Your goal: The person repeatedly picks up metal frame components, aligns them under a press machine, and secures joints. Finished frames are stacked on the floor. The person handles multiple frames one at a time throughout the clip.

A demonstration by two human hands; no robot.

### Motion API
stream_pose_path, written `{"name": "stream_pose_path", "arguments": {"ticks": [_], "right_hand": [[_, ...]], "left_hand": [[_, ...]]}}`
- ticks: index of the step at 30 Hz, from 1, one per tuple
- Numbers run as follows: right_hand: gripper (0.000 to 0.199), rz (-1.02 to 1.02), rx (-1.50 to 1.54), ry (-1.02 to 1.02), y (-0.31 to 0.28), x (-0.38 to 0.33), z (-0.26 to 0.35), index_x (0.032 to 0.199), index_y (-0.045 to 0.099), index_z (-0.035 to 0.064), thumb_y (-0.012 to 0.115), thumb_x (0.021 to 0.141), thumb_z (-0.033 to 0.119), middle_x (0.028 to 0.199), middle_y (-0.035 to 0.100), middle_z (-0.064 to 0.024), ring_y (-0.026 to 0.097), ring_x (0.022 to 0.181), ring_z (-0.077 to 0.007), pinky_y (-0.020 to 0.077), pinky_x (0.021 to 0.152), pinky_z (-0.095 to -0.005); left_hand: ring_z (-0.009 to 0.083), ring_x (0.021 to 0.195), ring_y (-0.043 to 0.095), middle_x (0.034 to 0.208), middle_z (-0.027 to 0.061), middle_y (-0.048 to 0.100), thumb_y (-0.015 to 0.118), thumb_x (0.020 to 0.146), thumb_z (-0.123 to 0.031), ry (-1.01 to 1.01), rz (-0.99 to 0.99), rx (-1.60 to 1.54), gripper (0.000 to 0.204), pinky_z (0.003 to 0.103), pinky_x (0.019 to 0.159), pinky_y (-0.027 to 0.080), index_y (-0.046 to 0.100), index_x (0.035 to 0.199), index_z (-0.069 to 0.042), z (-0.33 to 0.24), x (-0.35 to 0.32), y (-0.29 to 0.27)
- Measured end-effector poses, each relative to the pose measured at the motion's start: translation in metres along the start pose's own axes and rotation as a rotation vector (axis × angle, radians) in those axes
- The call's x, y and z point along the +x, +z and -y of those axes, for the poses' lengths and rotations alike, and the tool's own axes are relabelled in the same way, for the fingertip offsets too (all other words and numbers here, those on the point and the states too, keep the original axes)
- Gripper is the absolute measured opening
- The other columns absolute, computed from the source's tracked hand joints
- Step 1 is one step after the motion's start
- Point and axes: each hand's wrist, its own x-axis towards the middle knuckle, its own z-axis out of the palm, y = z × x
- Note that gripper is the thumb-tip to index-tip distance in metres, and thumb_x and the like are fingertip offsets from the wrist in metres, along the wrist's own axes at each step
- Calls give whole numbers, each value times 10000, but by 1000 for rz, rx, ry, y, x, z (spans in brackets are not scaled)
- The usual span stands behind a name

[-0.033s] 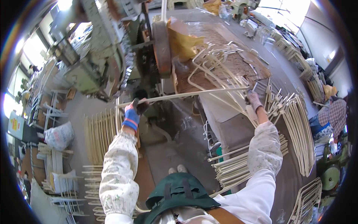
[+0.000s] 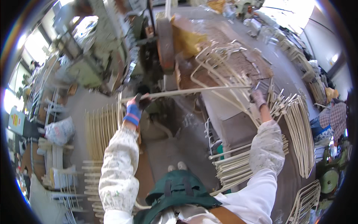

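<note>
A long cream-coloured metal tube (image 2: 194, 90) stretches across in front of me, near a green machine (image 2: 89, 71). My left hand (image 2: 135, 108), in a blue and dark glove, is closed around the tube close to its left end. My right hand (image 2: 258, 98), in a pale glove, is closed at the right end of it; the fingertips are partly hidden. Beneath that hand lie several bent cream tube frames (image 2: 220, 76), crossing one another on a worn board.
Stacked tubes stand at left (image 2: 100, 130), and more bundles lie at right (image 2: 298, 134) and by my right forearm (image 2: 236, 166). A dark wheel-like machine part (image 2: 165, 44) rises ahead. Another person in a checked top (image 2: 333, 115) is at far right.
The whole view has shifted slightly. Both hands keep their hold on the tube, and the right hand sits a touch further right and up in the picture.
</note>
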Motion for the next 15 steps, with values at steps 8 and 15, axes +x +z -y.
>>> {"name": "stream_pose_path", "arguments": {"ticks": [8, 15], "right_hand": [[395, 50, 222, 99, -71, -15, 88, 632, 558, 113, 467, 854, 428, 513, 459, -3, 395, 395, -128, 327, 416, -304], [428, -69, 78, 262, -73, -26, 126, 808, 512, 89, 369, 860, 489, 524, 438, -35, 363, 346, -154, 299, 339, -331]], "left_hand": [[347, 876, 590, 954, 245, 594, 486, 859, -163, -96, 64, -47, 332, 448, 803, 493, 518, 1021, 125, -16, -14, 5], [358, 834, 599, 937, 232, 601, 469, 847, -147, -204, -13, -131, 284, 473, 790, 496, 531, 974, 100, -28, -1, -10]]}}
